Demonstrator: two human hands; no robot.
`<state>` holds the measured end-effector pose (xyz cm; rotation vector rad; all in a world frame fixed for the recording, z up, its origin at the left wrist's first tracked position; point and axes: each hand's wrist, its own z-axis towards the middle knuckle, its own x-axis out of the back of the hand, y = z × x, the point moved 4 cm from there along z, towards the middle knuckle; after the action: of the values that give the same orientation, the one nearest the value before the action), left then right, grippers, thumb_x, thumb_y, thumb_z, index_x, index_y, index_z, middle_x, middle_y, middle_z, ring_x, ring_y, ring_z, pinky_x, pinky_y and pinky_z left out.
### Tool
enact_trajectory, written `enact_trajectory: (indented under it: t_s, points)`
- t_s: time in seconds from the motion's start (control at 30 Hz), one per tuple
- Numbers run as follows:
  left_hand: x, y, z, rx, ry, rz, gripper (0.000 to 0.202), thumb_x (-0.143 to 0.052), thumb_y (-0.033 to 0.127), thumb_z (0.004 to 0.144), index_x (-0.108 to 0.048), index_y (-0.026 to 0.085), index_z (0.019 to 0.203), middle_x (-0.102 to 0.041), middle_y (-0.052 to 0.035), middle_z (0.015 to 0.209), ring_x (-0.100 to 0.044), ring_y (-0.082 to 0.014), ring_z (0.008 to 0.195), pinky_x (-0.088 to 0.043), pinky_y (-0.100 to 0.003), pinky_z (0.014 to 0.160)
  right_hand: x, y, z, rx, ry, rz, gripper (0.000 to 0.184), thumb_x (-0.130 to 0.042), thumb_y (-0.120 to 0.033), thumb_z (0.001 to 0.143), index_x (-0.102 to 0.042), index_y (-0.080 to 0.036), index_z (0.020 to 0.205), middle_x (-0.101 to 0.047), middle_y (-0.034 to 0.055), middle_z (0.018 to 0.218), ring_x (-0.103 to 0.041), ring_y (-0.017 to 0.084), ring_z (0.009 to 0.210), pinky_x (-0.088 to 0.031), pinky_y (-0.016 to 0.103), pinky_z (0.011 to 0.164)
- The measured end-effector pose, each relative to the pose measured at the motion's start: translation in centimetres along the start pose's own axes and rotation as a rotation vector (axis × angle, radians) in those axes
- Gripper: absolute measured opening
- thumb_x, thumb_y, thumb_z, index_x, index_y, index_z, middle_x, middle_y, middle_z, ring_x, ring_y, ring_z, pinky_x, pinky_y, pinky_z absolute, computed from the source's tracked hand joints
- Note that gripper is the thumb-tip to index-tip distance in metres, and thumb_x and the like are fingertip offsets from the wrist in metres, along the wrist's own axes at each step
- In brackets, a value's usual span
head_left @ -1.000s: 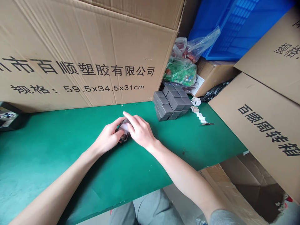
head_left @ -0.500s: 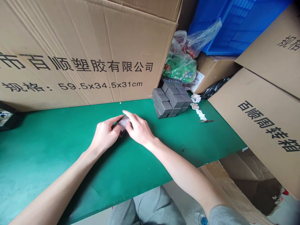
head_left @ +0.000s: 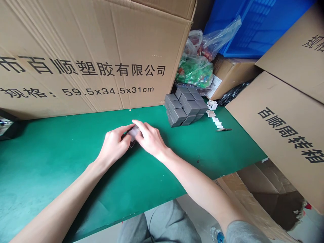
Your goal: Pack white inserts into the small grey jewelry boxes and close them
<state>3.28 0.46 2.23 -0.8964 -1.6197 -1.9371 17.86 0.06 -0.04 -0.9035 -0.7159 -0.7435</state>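
Observation:
My left hand (head_left: 112, 145) and my right hand (head_left: 150, 139) meet over the green-topped table (head_left: 63, 168), holding a small dark box (head_left: 132, 144) between them. The fingers hide most of it. A white sticker or paper piece (head_left: 134, 133) shows on top of the box, pinched by both hands. Beyond my right hand, a block of several stacked grey boxes (head_left: 183, 108) stands on the table.
Large cardboard cartons (head_left: 83, 57) wall off the back and right. White paper scraps (head_left: 214, 114) and a small blade (head_left: 223, 129) lie on the table's right. Plastic bags (head_left: 194, 71) and a blue crate (head_left: 253, 27) sit behind.
My hands have drawn closer around the small box, covering more of it. The view has shifted slightly, moving the cartons and table a little upward in the picture.

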Motion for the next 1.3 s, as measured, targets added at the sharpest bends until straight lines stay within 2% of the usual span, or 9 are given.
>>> enact_trajectory:
  t_s: [0.2,0.47,0.7,0.8,0.93,1.3]
  points:
    - [-0.24,0.21,0.17,-0.075,-0.014,0.015,0.058,-0.049,0.025,0.082,-0.071,0.017,0.134,-0.079,-0.0061,0.099,-0.069,-0.0251,0.08,-0.053,-0.032,0.075,0.02,0.09,0.02,-0.025,-0.003,0.012,0.045,-0.05,-0.014,0.096,-0.053,-0.026,0.139,-0.072,0.0058,0.117,-0.073,0.018,0.095,-0.061,0.028,0.081]
    - [-0.42,0.18,-0.13,-0.109,0.088,0.037,0.052,-0.049,0.02,0.082,-0.073,0.017,0.128,-0.077,-0.0085,0.115,-0.071,-0.0267,0.092,-0.054,-0.033,0.084,0.3,-0.12,0.04,-0.038,0.014,0.065,0.035,-0.048,-0.012,0.094,-0.056,-0.026,0.125,-0.07,0.0037,0.12,-0.071,0.019,0.103,-0.061,0.03,0.084]
    - [0.09,-0.08,-0.09,-0.032,0.128,0.097,0.047,-0.048,0.03,0.091,-0.073,0.017,0.129,-0.08,-0.0084,0.102,-0.069,-0.022,0.067,-0.053,-0.033,0.073,0.53,-0.08,0.0,-0.076,0.047,0.067,0.03,-0.049,-0.016,0.096,-0.055,-0.025,0.124,-0.07,0.004,0.118,-0.07,0.02,0.106,-0.059,0.031,0.088]
    - [0.17,-0.18,0.1,-0.031,0.121,0.111,0.046,-0.048,0.031,0.091,-0.074,0.017,0.126,-0.081,-0.0075,0.097,-0.071,-0.0232,0.071,-0.053,-0.032,0.075,0.51,-0.15,0.01,-0.074,0.041,0.066,0.027,-0.048,-0.017,0.098,-0.056,-0.025,0.122,-0.069,0.0038,0.118,-0.07,0.02,0.105,-0.059,0.03,0.087]
    - [0.11,-0.31,0.24,-0.058,0.122,0.092,0.041,-0.049,0.032,0.092,-0.075,0.019,0.122,-0.081,-0.0065,0.101,-0.072,-0.0232,0.078,-0.054,-0.031,0.079,0.58,-0.31,0.06,-0.073,0.029,0.049,0.026,-0.048,-0.017,0.098,-0.056,-0.024,0.122,-0.069,0.0038,0.117,-0.07,0.02,0.101,-0.059,0.029,0.083]
    - [0.08,-0.26,0.33,-0.061,0.131,0.092,0.036,-0.051,0.028,0.089,-0.075,0.02,0.114,-0.08,-0.0037,0.096,-0.071,-0.0198,0.077,-0.052,-0.027,0.074,0.49,-0.29,-0.01,-0.061,0.041,0.079,0.024,-0.047,-0.018,0.098,-0.055,-0.025,0.119,-0.068,0.0048,0.118,-0.069,0.02,0.101,-0.06,0.031,0.083]
